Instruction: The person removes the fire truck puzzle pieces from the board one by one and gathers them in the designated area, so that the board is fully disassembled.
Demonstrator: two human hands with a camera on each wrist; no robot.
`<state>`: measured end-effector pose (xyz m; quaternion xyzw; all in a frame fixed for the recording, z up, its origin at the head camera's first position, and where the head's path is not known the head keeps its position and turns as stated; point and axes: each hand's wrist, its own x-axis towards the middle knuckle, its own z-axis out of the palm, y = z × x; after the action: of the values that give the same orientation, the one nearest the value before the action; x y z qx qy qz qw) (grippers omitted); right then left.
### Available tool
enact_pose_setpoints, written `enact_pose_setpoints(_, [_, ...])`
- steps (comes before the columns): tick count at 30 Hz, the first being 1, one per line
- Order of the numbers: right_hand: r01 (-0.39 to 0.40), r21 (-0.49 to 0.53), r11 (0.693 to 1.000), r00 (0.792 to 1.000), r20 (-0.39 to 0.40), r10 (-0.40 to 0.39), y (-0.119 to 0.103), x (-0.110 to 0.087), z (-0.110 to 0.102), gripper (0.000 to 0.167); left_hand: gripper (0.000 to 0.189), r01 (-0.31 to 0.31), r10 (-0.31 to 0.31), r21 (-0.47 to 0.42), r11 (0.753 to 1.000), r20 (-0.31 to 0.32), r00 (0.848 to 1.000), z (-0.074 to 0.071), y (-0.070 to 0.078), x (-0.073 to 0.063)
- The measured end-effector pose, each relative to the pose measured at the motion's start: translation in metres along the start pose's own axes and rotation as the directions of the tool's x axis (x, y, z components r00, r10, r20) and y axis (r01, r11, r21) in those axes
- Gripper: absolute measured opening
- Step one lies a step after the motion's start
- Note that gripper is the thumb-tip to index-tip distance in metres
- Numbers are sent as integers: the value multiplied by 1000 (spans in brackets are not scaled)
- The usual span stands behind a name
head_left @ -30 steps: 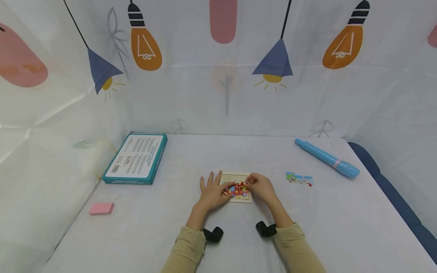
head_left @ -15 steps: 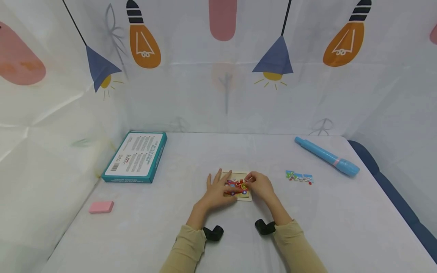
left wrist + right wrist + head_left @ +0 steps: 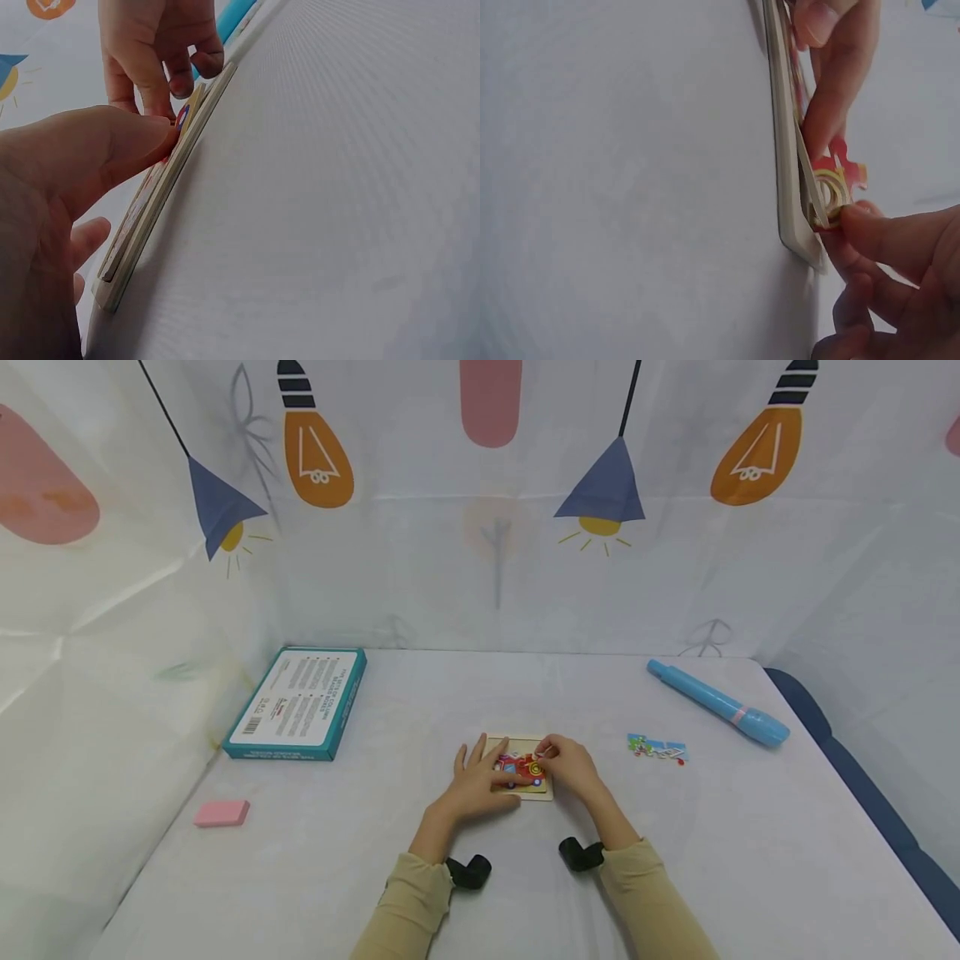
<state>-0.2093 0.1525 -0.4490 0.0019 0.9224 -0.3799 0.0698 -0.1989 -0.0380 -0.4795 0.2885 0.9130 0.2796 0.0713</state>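
A small wooden puzzle tray (image 3: 516, 740) lies on the table in front of me, with a red fire-engine picture (image 3: 512, 766) in it. My left hand (image 3: 477, 787) rests over the tray's left part, fingers spread and covering some of the picture. Between thumb and fingertips, my right hand (image 3: 573, 770) pinches a red puzzle piece (image 3: 838, 180) with a yellow coil at the right end. In the right wrist view, this piece leans up at the tray edge (image 3: 784, 135). Seen from the left wrist, the left thumb (image 3: 112, 139) lies over the picture pieces.
Joined blue puzzle pieces (image 3: 657, 749) lie to the right of the tray. A light-blue tube-like object (image 3: 716, 702) is at back right. A teal-edged box (image 3: 300, 700) lies at back left, and a pink block (image 3: 222, 813) sits nearer. White printed fabric surrounds the table.
My left hand has shifted slightly right and turned, its fingers now lying across the picture. My right hand keeps its pinch near the tray's right side, having moved only slightly.
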Motion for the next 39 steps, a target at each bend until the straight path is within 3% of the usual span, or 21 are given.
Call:
enact_pose_setpoints(7, [29, 66, 997, 999, 37, -31, 2, -3, -5, 9, 31, 15, -15, 10, 1000, 8, 1000, 0, 0, -1])
enact_pose_setpoints(17, [-5, -22, 1000, 1000, 12, 5, -1, -1, -1, 10, 37, -24, 24, -17, 1000, 14, 1000, -1, 1, -2])
enact_pose_setpoints(23, [2, -55, 998, 1000, 26, -1, 0, 1, 2, 15, 40, -9, 7, 44, 999, 48, 999, -2, 4, -2])
enact_pose_setpoints(29, [4, -102, 995, 1000, 28, -1, -2, 3, 4, 9, 39, 6, -8, 73, 997, 25, 1000, 0, 4, -1])
enact_pose_setpoints(39, [16, -52, 998, 999, 50, -14, 1, 4, 1, 6, 40, 31, -34, 81, 996, 31, 999, -1, 5, 0])
